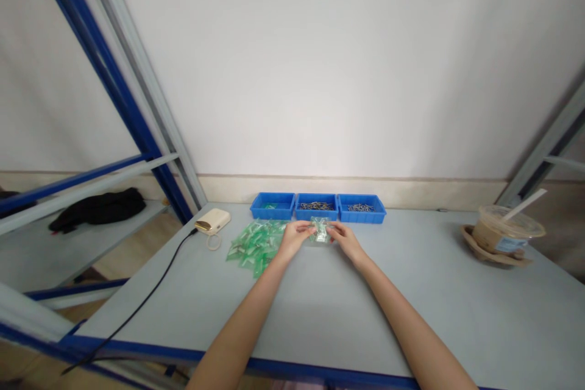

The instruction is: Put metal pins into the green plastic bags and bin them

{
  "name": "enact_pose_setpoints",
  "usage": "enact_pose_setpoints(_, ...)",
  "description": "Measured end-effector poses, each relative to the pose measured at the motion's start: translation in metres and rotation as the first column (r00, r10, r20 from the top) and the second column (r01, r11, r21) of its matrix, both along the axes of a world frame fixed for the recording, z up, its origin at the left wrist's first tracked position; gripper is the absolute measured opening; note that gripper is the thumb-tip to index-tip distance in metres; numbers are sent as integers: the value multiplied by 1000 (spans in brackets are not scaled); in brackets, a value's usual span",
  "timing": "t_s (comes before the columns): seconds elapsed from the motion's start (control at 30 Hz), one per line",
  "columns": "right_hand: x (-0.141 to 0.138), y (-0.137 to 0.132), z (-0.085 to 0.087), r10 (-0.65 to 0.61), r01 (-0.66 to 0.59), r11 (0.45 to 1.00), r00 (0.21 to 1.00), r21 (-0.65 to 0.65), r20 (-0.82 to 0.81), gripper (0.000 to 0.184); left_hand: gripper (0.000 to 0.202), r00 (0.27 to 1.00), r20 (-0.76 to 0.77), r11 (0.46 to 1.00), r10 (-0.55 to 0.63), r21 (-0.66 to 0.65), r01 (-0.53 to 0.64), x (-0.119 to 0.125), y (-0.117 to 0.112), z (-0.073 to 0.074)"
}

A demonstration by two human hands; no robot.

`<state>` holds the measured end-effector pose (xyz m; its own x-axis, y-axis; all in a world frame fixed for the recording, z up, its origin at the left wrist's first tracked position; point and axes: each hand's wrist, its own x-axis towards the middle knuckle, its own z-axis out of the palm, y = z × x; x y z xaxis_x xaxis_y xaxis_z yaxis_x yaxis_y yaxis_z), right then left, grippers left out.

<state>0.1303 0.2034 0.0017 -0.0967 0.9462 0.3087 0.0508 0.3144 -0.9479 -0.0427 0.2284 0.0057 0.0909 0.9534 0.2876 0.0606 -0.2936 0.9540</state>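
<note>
My left hand (295, 236) and my right hand (343, 237) meet over the far middle of the grey table (320, 304), and together they pinch a small clear green plastic bag (320, 230) by its two sides. The fingers of both hands are closed on the bag. A pile of the same green bags (255, 244) lies just left of my left hand. Behind the hands stand three blue bins in a row: the left bin (273, 205) holds little, the middle bin (316, 206) and the right bin (361, 208) hold several small metal parts.
A cream-coloured small device (212, 221) with a black cable (146, 304) sits left of the bag pile. A lidded drink cup (505, 234) with a straw stands at the right. A black cloth (98, 208) lies on a side shelf behind blue and grey frame posts.
</note>
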Motion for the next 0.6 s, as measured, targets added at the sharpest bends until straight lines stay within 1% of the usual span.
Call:
enact_pose_setpoints(0.07,0,-1,0,16,-16,1000,1000,-8,9,41,41,997,42,998,59,11,-60,-18,16,10)
enact_pose_setpoints(0.13,-1,-2,2,37,-37,999,999,-3,20,40,42,976,27,972,216,92,-217,-41,39,26)
enact_pose_setpoints(0.17,-1,-4,3,46,-46,999,999,3,25,38,42,957,-20,950,289,130,-284,-52,52,35)
enact_pose_setpoints(0.2,-2,-5,4,52,-52,999,998,10,30,37,41,935,-97,935,342,131,-329,-64,66,44)
enact_pose_setpoints(0.23,-3,-6,5,59,-60,998,998,16,35,36,41,906,-202,928,371,109,-355,-74,79,51)
enact_pose_setpoints(0.3,-4,-8,6,77,-78,997,996,22,51,34,40,881,-277,923,383,77,-377,-88,101,60)
enact_pose_setpoints(0.37,-6,-8,7,93,-94,995,993,15,75,33,38,859,-341,920,381,45,-390,-95,115,61)
enact_pose_setpoints(0.43,-7,-7,6,107,-108,994,990,4,96,32,33,842,-401,922,361,23,-385,-96,122,58)
enact_pose_setpoints(0.53,-8,-5,6,116,-118,993,985,5,127,30,24,804,-496,928,327,8,-372,-94,124,49)
enact_pose_setpoints(0.6,-9,-8,7,69,-79,996,975,41,209,28,22,759,-564,925,324,19,-380,-92,122,45)
